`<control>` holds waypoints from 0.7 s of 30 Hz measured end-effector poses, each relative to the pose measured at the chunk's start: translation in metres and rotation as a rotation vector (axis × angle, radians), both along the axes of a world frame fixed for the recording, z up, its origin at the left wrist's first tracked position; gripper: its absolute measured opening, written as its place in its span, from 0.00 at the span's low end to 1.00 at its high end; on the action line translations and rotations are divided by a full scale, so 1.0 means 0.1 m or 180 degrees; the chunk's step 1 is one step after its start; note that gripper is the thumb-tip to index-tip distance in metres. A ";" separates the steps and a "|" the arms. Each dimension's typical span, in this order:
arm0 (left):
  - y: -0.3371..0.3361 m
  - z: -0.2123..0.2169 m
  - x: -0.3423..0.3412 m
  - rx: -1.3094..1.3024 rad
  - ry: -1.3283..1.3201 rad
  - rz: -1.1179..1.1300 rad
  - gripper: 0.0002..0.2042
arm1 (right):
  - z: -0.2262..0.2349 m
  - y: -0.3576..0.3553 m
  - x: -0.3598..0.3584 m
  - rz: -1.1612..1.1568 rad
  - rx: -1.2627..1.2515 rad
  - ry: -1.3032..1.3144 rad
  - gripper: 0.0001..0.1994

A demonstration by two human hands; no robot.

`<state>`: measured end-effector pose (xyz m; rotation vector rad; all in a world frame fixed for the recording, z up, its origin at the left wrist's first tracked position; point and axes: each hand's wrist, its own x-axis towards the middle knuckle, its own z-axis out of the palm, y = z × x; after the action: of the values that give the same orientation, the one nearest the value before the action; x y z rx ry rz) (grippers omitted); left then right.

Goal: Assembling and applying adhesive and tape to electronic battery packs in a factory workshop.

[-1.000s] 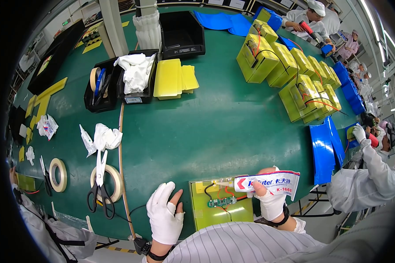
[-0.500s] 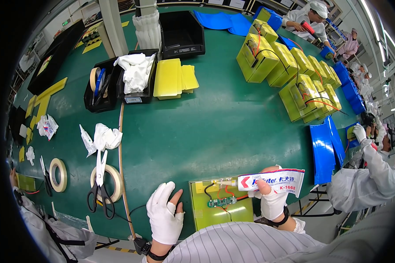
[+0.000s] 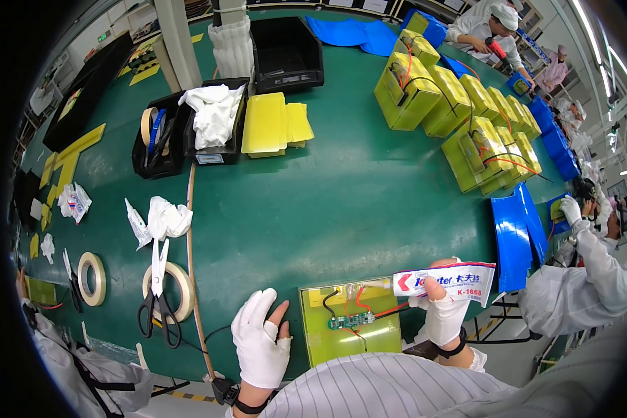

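Note:
A yellow-green battery pack [image 3: 369,338] with a small green circuit board [image 3: 350,321] and red and black wires lies at the near table edge. My right hand [image 3: 442,317], in a white glove, grips a white glue tube [image 3: 444,281] whose nozzle points left over the pack's top edge. My left hand [image 3: 261,338], gloved with bare fingertips, rests flat on the green table [image 3: 327,202] just left of the pack, fingers apart, holding nothing.
Scissors [image 3: 157,292] lie across a tape roll [image 3: 168,290], with another roll [image 3: 90,279] further left. Black bins [image 3: 188,132] hold cloths and tape. Yellow sheets [image 3: 275,125], several yellow battery packs [image 3: 460,104], blue sheets [image 3: 512,233] and other workers [image 3: 592,265] stand around.
My right hand has shifted the glue tube slightly right and down. My left hand stays flat on the table.

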<state>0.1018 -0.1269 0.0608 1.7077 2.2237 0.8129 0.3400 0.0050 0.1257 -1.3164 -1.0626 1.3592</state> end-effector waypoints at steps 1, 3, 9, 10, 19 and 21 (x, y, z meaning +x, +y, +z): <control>0.00 0.01 0.00 0.0001 -0.0004 -0.0006 0.21 | 0.00 0.01 0.02 0.0003 0.0096 -0.0063 0.18; 0.00 0.01 0.00 -0.0032 0.0030 0.0004 0.21 | -0.01 0.02 0.04 -0.0019 0.0100 -0.0013 0.18; 0.00 0.01 0.00 -0.0014 0.0057 0.0000 0.21 | 0.00 0.01 0.04 0.0033 -0.0005 -0.0012 0.19; 0.00 0.02 0.00 -0.0013 0.0060 -0.0002 0.21 | -0.01 0.02 0.04 0.0061 -0.0017 -0.0013 0.19; 0.00 -0.01 -0.01 0.0052 0.0115 -0.0057 0.21 | -0.01 0.02 0.04 0.0069 -0.0108 0.0076 0.20; 0.00 -0.01 -0.01 0.0035 0.0098 -0.0038 0.21 | -0.01 0.02 0.03 0.0066 -0.0121 0.0050 0.20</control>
<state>0.1009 -0.1271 0.0598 1.7484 2.2305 0.8030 0.3431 0.0075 0.1249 -1.3236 -1.0470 1.4094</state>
